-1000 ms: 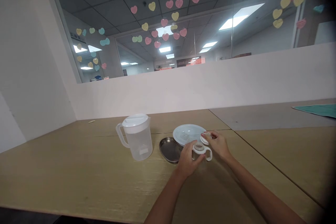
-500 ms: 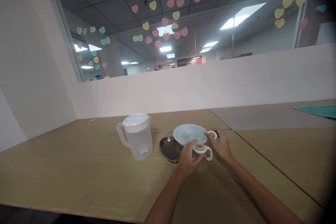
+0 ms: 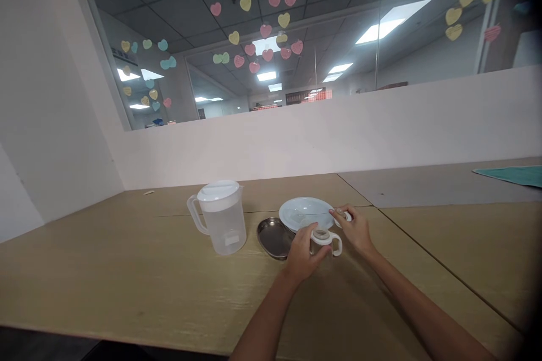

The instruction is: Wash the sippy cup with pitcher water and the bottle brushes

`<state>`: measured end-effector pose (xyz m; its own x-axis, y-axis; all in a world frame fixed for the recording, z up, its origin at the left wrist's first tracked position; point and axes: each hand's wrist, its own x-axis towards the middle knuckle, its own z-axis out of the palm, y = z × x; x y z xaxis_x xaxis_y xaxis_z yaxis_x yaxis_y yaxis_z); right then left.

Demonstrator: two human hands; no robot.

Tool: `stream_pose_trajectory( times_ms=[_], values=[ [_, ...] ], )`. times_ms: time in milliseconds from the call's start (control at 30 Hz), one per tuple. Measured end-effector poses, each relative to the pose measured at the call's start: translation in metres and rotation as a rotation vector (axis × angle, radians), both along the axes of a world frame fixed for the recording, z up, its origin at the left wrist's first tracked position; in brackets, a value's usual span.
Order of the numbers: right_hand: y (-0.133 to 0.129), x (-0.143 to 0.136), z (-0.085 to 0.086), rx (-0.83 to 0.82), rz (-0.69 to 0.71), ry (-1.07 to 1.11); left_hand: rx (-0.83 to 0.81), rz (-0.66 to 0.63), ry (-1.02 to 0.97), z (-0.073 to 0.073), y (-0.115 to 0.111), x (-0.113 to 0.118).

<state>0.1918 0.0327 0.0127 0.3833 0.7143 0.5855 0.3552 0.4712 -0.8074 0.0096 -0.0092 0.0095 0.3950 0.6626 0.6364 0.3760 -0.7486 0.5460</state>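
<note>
My left hand (image 3: 301, 256) is closed around a small clear jar (image 3: 322, 237) with a white collar and a white loop handle. The jar stands upright, its round mouth uncovered. Fingers of my right hand (image 3: 353, 228) are closed at a white round lid (image 3: 347, 216), which they partly cover. From these fingers a thin rod (image 3: 315, 214) reaches left over a pale blue bowl (image 3: 292, 206). How the rod joins the lid is hidden. Beside the bowl lies a dark metal dish (image 3: 273, 237), just left of my left hand.
A clear plastic pitcher (image 3: 228, 228) with a white lid stands on the wooden table (image 3: 127, 271), left of the dish. A teal cloth (image 3: 514, 175) lies at the far right. Behind the table rises a low white wall (image 3: 271, 146) under a window.
My right hand has turned slightly, and its fingers cover more of the white lid. The left hand keeps hold of the jar in the same place. The camera view has shifted a little.
</note>
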Motion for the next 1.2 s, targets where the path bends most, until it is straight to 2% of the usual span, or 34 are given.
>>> stream_pose_trajectory(
  times_ms=[233,500,767,1000,1200],
  values=[
    [0.000,-0.002,0.001,0.004,0.055,-0.028,0.004,-0.003,0.000,-0.002,0.002,0.000],
    [-0.001,-0.005,0.002,0.030,0.013,0.082,-0.006,0.002,0.000,0.000,0.000,0.000],
    [-0.002,0.005,0.002,0.067,-0.060,-0.110,-0.004,0.006,0.001,-0.001,0.002,0.000],
    [0.000,0.001,0.001,-0.026,0.048,-0.004,-0.007,0.004,-0.003,-0.001,0.001,0.000],
    [-0.001,0.003,0.002,-0.071,0.082,0.070,-0.026,-0.004,-0.002,0.000,0.000,0.000]
  ],
)
